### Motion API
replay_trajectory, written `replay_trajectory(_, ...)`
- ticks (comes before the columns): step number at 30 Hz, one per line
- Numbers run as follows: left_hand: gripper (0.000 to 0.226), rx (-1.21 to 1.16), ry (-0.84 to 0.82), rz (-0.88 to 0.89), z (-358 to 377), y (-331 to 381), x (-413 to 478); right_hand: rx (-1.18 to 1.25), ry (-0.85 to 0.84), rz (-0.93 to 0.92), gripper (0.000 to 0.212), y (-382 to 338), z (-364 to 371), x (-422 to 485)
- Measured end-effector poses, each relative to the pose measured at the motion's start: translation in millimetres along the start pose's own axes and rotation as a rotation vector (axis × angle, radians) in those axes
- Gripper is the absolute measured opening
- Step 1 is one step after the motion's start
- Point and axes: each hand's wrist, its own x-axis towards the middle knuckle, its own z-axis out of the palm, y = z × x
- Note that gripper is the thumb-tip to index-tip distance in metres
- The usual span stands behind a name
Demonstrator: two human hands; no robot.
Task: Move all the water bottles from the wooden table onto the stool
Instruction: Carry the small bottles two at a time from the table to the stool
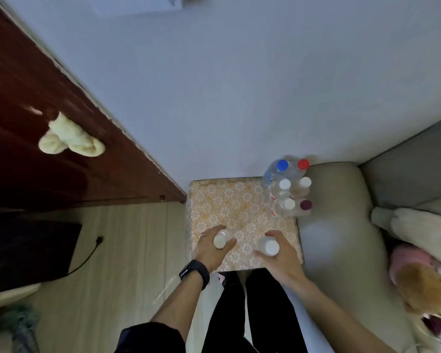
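Risks first:
- Both bottles in hand sit over the near edge strip of the stool [227,205]. If they are set down there, a base half off the near edge tips onto the floor [127,238] or against the person's legs. Better placed further in, toward the middle of the top.
- The cluster of six bottles [289,186] is packed into the far right corner, caps close together, with the outer ones right at the right edge beside the sofa arm [341,225]. A nudge from the right hand or a new bottle could knock several over at once, or push one off that edge.
- The stool top looks padded, so I'd expect tall narrow bottles to wobble when let go.
- Releasing both hands at once means neither is free to catch a tipping bottle.

Fingers:
- left hand [211,250]: fingers and thumb curled round the left bottle [220,241] just below its white cap, gripping from the side, near the near left corner.
- right hand [280,261]: same wrap on the right bottle [270,247], white cap up, near the near right corner.
- Both bottles look upright. Can't tell whether their bases touch the stool top yet, since the view is straight down.
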Motion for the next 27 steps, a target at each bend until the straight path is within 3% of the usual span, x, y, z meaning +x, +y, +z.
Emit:
replay_trajectory(13, 0.064, -0.015, -0.023, -0.029, 29, -15, 62, -0.030, -0.039, 0.037, 0.071, 39, 25, 76)
replay_trajectory(20, 0.090, 0.123, -0.072, -0.019, 16, -15, 63, -0.135, -0.036, -0.045, 0.081, 36, 17, 72)
replay_trajectory(24, 0.066, 0.299, 0.030, 0.073, 12, -16, 50, -0.319, -0.002, -0.177, 0.080, 39, 9, 65)
replay_trajectory(27, 0.042, 0.293, 0.085, 0.113, 12, -19, 43, -0.484, 0.036, -0.234, 0.062, 36, 3, 58)
